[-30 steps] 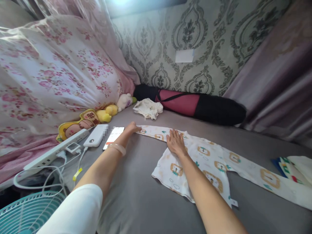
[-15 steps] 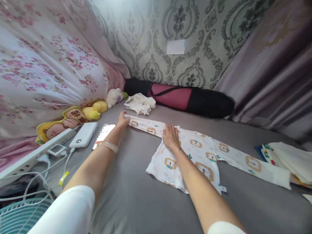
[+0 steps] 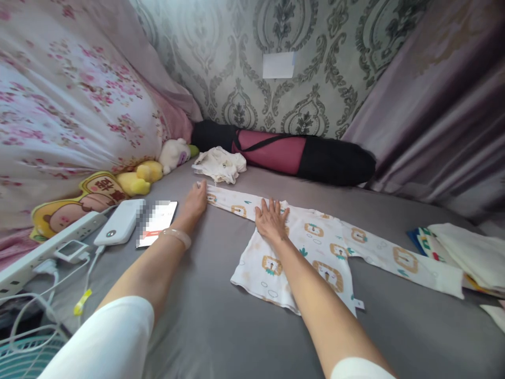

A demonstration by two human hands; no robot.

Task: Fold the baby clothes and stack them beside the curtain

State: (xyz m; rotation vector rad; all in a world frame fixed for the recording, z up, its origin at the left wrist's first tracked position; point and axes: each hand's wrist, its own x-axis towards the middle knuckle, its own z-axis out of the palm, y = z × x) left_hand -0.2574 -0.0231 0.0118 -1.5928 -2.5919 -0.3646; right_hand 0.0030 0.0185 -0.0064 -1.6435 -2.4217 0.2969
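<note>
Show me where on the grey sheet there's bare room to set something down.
The sheet is bare between the left arm and the shirt, in front of the sleeve on the right, and between that sleeve and the long bag. It is crowded at the left, with phone, power bank, power strip and cords.

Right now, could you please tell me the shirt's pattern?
White shirt with tan lion faces, green leaves; best in head view.

The head camera looks forward and down over the grey sheet point(image 3: 221, 316), apparently from quite near
</note>
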